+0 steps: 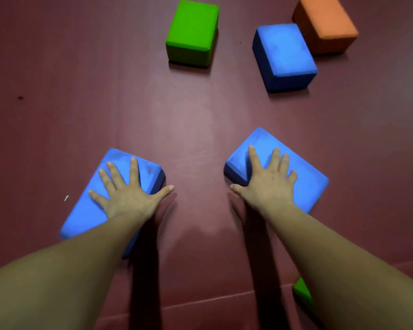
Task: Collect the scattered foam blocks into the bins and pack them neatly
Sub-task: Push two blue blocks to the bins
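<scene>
Two blue foam blocks lie on the dark red floor in front of me. My left hand (126,189) lies flat with fingers spread on top of the left blue block (86,215), thumb sticking out past its right edge. On the right blue block (308,179) my right hand (267,179) rests the same way, fingers straight, thumb off its left side. Farther away stand a green block (192,32), a third blue block (284,55) and an orange block (324,23). No bin is in view.
A corner of another green block (301,291) shows under my right forearm near the bottom. A seam in the floor (212,300) runs across the lower part. A small white scrap (66,198) lies left of the left block.
</scene>
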A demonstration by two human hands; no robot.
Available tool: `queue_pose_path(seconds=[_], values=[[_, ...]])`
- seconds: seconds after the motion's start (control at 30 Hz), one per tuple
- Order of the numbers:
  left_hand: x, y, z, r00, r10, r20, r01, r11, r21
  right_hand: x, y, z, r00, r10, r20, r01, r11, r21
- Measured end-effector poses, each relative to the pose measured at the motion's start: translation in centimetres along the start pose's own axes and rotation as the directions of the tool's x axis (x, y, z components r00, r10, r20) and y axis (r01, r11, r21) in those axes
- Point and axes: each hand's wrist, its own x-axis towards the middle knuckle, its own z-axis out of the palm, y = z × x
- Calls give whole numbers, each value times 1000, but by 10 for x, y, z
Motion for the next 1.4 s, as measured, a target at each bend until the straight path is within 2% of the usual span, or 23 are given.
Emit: queue_pose_path(seconds=[0.13,0.27,0.43,0.57,0.7,0.83,0.93,1.0,1.1,1.17,1.27,1.4], values=[[16,2,16,988,36,-149,-32,999,24,33,0,11,997,-44,-56,43,999,-34],[19,5,22,978,40,-203,-23,996,89,58,7,6,998,-3,61,3,1000,2],[26,-7,14,985,110,-131,-92,987,134,64,-6,-7,991,12,133,-3,998,-69],[36,-25,1,981,168,-98,-157,981,113,57,-51,-14,986,5,168,-8,1000,17],[52,-21,-19,996,78,-39,-74,993,90,54,-116,-22,988,-66,141,51,993,110],[74,-20,-38,997,-48,-56,45,998,-53,60,-158,-23,989,-114,97,102,987,122],[91,-24,-49,989,-105,-108,85,981,-175,68,-161,-24,989,-147,-2,145,978,149],[96,-27,-48,990,-71,-123,47,980,-191,73,-156,-24,981,-190,-31,193,971,143],[92,-33,-34,996,14,-86,-23,994,-107,76,-139,-15,972,-218,83,212,974,77],[87,-36,-25,997,19,-79,-23,999,-48,76,-130,-6,968,-204,145,195,978,77],[85,-37,-24,998,-16,-66,12,998,-64,74,-125,1,959,-234,162,233,972,26],[87,-41,-28,999,12,-51,-14,998,-54,74,-128,3,954,-268,137,273,962,-20]])
